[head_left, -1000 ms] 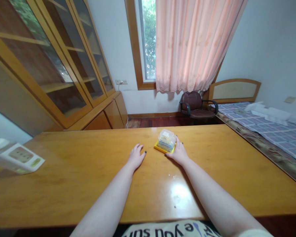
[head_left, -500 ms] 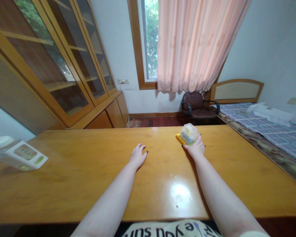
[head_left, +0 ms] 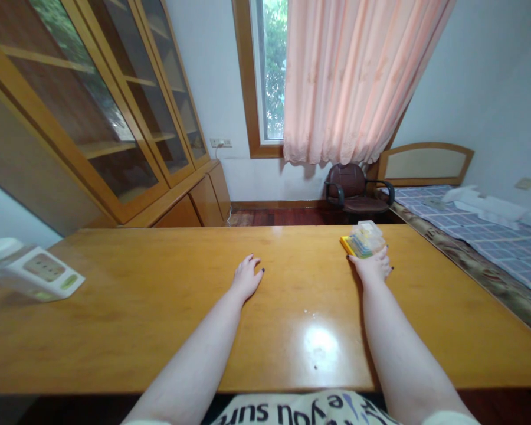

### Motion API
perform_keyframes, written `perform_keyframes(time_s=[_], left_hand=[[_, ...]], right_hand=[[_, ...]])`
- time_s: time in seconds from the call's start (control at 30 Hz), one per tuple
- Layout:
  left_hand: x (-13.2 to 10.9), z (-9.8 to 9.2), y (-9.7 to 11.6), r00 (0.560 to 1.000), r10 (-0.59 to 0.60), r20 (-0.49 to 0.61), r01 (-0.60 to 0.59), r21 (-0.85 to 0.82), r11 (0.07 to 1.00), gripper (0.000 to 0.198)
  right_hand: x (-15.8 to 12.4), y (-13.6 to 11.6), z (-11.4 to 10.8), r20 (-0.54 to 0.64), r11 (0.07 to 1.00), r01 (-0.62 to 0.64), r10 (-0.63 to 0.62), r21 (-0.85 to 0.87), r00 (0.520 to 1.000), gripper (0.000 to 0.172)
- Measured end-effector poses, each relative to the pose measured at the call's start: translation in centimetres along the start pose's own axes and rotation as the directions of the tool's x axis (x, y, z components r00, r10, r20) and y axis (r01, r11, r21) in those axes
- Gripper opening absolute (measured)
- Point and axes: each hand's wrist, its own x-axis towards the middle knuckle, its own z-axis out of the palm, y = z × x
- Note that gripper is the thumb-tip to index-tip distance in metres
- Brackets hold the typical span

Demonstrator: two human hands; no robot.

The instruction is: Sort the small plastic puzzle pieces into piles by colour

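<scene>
— What does the head camera show of the right hand?

— The right hand point(head_left: 372, 265) is stretched far out over the wooden table point(head_left: 137, 307), its fingers closed around the near side of a small clear plastic box point(head_left: 366, 238). The box sits on a flat yellow base point(head_left: 347, 245), with blue and pale items packed inside; what they are is too small to tell. It lies near the table's far edge, right of the middle, and whether it rests on the wood or is lifted just off it I cannot tell.

— And the left hand?

— The left hand point(head_left: 246, 276) lies flat on the table, palm down, fingers spread loosely and holding nothing. It is well apart from the box, left of the middle. Dark nail polish shows on both hands.

— Anything else around?

— At the table's left edge lies a white boxy device point(head_left: 30, 273) with green markings. Beyond the table stand a glass-fronted wooden cabinet point(head_left: 92, 118), a pink curtain point(head_left: 354, 77) over the window, a dark red armchair point(head_left: 353, 188) and a bed point(head_left: 482, 230) with a blue patterned cover.
</scene>
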Motion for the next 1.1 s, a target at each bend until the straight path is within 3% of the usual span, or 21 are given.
perform_keyframes(time_s=[0.23, 0.33, 0.4, 0.43, 0.5, 0.57, 0.63, 0.67, 0.73, 0.8, 0.83, 0.97, 1.1], left_hand=[[0.1, 0.2, -0.3, 1.0, 0.008, -0.004, -0.008, -0.012, 1.0, 0.039], [0.1, 0.4, -0.6, 0.999, 0.016, -0.03, -0.017, -0.029, 0.999, 0.038], [0.0, 0.3, -0.4, 0.998, 0.026, -0.059, -0.028, -0.033, 0.999, 0.037], [-0.1, 0.2, -0.2, 0.996, 0.034, -0.079, -0.035, -0.018, 0.999, 0.036], [-0.3, 0.0, 0.9, 0.989, 0.071, -0.128, -0.066, 0.044, 0.997, 0.036], [-0.3, -0.3, 2.5, 0.975, 0.151, -0.163, -0.131, 0.127, 0.983, 0.037], [0.0, -0.2, 4.3, 0.963, 0.231, -0.137, -0.206, 0.175, 0.963, 0.042], [0.2, -0.1, 5.2, 0.966, 0.235, -0.106, -0.213, 0.185, 0.96, 0.045], [0.6, 0.6, 6.4, 0.987, 0.156, -0.033, -0.147, 0.191, 0.97, 0.054], [0.9, 1.7, 6.9, 0.998, 0.061, 0.028, -0.065, 0.198, 0.978, 0.061], [0.9, 2.2, 6.9, 0.998, 0.032, 0.053, -0.042, 0.209, 0.977, 0.063], [0.8, 3.9, 6.1, 0.995, 0.023, 0.098, -0.048, 0.268, 0.962, 0.064], [0.9, 4.3, 5.7, 0.989, -0.006, 0.149, -0.032, 0.25, 0.968, 0.065]], right_hand=[[-0.6, 0.1, 0.5, -0.053, 0.999, 0.018, -0.016, 0.038, 0.998, 0.128], [-1.4, 0.2, -0.5, -0.19, 0.99, 0.048, -0.023, 0.13, 0.982, 0.116], [-2.1, 0.1, -1.8, -0.37, 0.96, 0.2, -0.117, 0.195, 0.922, 0.097], [-2.7, -0.2, -2.5, -0.455, 0.919, 0.341, -0.222, 0.199, 0.863, 0.085], [-4.3, -1.3, -3.4, -0.483, 0.764, 0.616, -0.474, 0.188, 0.736, 0.061], [-6.7, -3.1, -3.4, -0.334, 0.58, 0.782, -0.708, 0.228, 0.623, 0.046], [-9.3, -5.2, -2.3, -0.124, 0.499, 0.82, -0.828, 0.279, 0.546, 0.044], [-10.5, -6.3, -1.4, -0.008, 0.515, 0.812, -0.843, 0.275, 0.537, 0.046], [-12.5, -7.9, 0.5, 0.213, 0.626, 0.752, -0.779, 0.205, 0.59, 0.052], [-13.7, -8.7, 2.2, 0.365, 0.704, 0.7, -0.688, 0.122, 0.628, 0.057], [-13.9, -8.9, 2.8, 0.417, 0.714, 0.693, -0.661, 0.094, 0.624, 0.058], [-13.9, -8.5, 4.2, 0.522, 0.68, 0.733, -0.634, 0.026, 0.57, 0.061], [-13.8, -8.5, 4.4, 0.552, 0.654, 0.756, -0.63, -0.001, 0.546, 0.066]])
